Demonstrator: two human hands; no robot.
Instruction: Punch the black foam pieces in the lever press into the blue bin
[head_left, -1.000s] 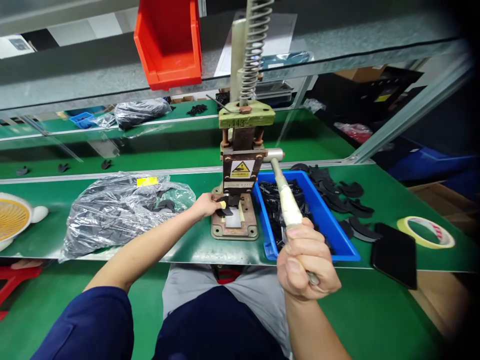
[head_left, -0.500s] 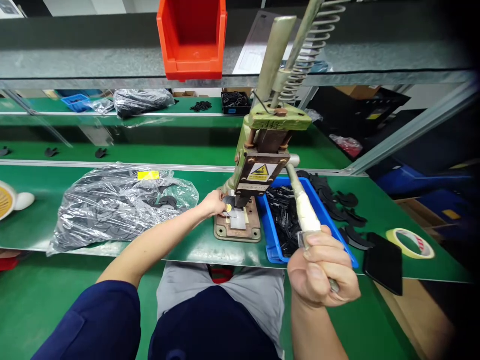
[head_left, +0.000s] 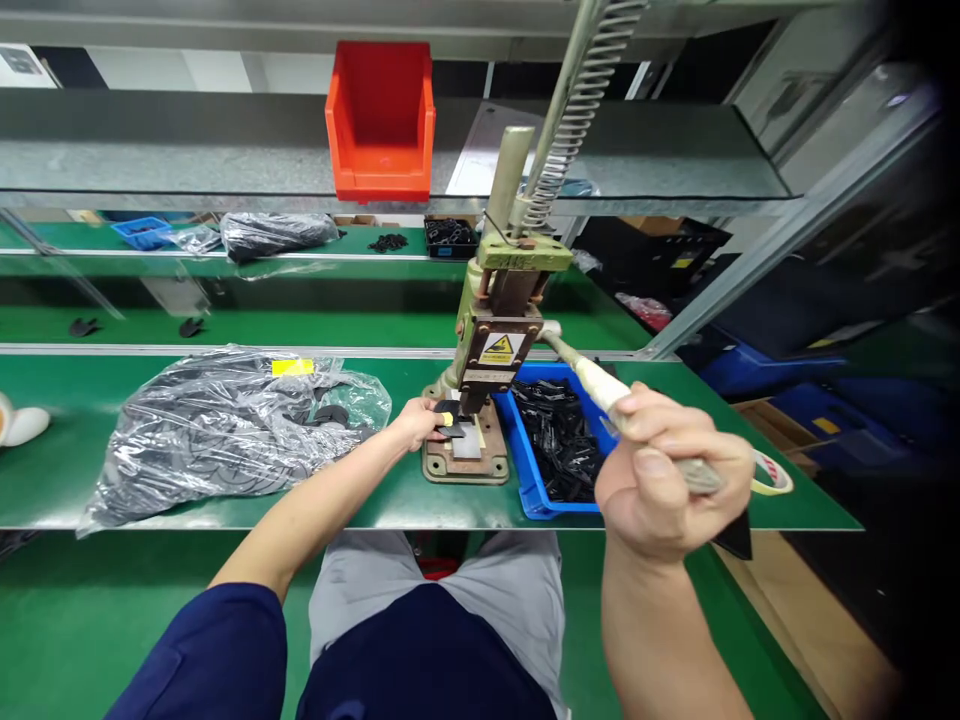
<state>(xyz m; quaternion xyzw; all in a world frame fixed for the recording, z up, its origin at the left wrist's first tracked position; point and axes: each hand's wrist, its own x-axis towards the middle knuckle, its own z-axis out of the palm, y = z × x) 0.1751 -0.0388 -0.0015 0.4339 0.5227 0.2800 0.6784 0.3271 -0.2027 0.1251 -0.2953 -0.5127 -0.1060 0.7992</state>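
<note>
A hand press [head_left: 501, 330] with a yellow warning label stands on the green bench, a long spring rising from its top. My right hand [head_left: 664, 470] is closed around the press lever handle [head_left: 600, 385], which reaches out to the right. My left hand [head_left: 418, 420] pinches a small black part [head_left: 448, 418] with a yellow spot, holding it on the press base plate [head_left: 466, 455] under the ram.
A blue tray [head_left: 534, 470] of black parts sits right of the press. A clear plastic bag [head_left: 225, 420] of black parts lies to the left. A roll of tape [head_left: 772, 472] peeks out behind my right hand. A red bin [head_left: 381, 120] stands on the upper shelf.
My right hand has risen with the lever handle, which now lies flatter and higher. My left hand stays at the press base with the black part. The view has shifted.
</note>
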